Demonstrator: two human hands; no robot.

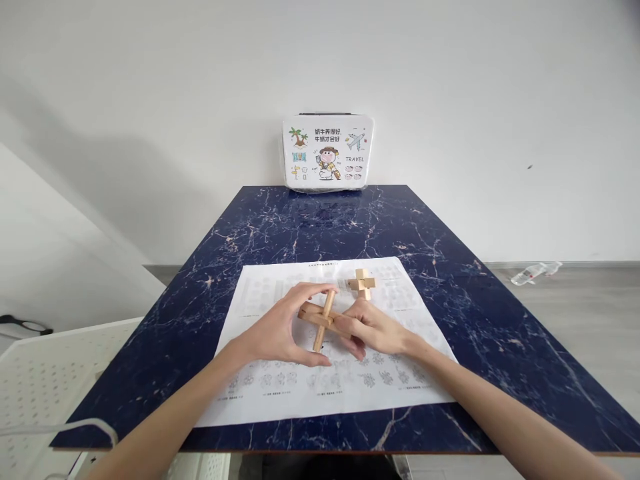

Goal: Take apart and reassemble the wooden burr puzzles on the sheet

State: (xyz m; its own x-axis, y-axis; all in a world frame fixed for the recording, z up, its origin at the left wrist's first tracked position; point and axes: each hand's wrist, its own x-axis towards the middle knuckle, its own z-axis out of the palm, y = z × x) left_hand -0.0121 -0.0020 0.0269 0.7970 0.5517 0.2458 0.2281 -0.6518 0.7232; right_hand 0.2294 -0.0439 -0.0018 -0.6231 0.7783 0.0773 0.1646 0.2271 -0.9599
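Both hands are at a part-built interlocking wooden puzzle (327, 318), held above a printed sheet. It has flat bars lying left to right and a stick crossing them. My left hand (280, 329) curves around its left side, with a fingertip at the stick's upper end and the thumb by its lower end. Whether that thumb presses on the wood is hard to tell. My right hand (375, 325) pinches the right end of the bars between thumb and fingers, covering that end. Just beyond the right hand, a second wooden puzzle (363, 283), cross-shaped with block ends, rests on the sheet.
The white sheet (265, 400) with printed diagrams lies on a dark blue marbled table (320, 230). A white cartoon-printed case (327, 153) stands at the far edge against the wall. At left are a white perforated surface (45, 380) and a cable (65, 427). A plastic bottle (530, 273) lies on the floor.
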